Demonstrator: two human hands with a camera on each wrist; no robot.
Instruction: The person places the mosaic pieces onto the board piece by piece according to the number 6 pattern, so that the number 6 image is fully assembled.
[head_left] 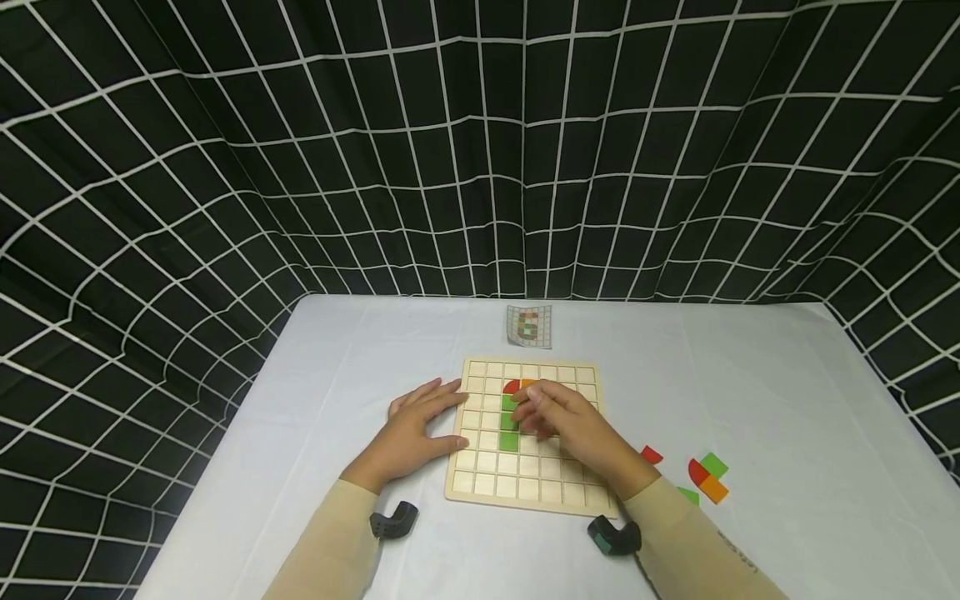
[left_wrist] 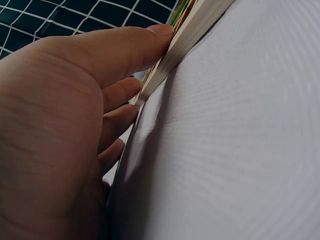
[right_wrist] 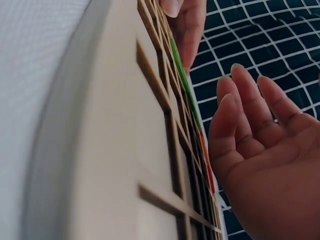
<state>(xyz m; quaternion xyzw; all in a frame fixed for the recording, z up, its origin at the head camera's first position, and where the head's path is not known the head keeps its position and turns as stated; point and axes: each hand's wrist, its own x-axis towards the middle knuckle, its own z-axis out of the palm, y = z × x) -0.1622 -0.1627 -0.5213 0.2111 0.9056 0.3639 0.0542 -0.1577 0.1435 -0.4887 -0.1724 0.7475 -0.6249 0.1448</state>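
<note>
A wooden grid board (head_left: pixel 506 487) lies on the white table, holding a red quarter piece (head_left: pixel 512 387), an orange piece (head_left: pixel 528 383) and a column of green squares (head_left: pixel 509 441). The left hand (head_left: pixel 408 437) rests at the board's left edge with fingers spread; in the left wrist view its thumb (left_wrist: pixel 125 47) touches the wooden rim. Above the board's middle hovers the right hand (head_left: pixel 573 425), fingers loosely bent and partly covering the pieces. In the right wrist view that hand (right_wrist: pixel 275 150) shows nothing between its fingers.
Right of the board lie loose pieces: red (head_left: pixel 651 455), green (head_left: pixel 715 464), orange (head_left: pixel 713 489), another red (head_left: pixel 698 472) and another green (head_left: pixel 688 496). A small printed pattern card (head_left: pixel 528 327) lies behind the board. A black cloth with white grid lines hangs around the table.
</note>
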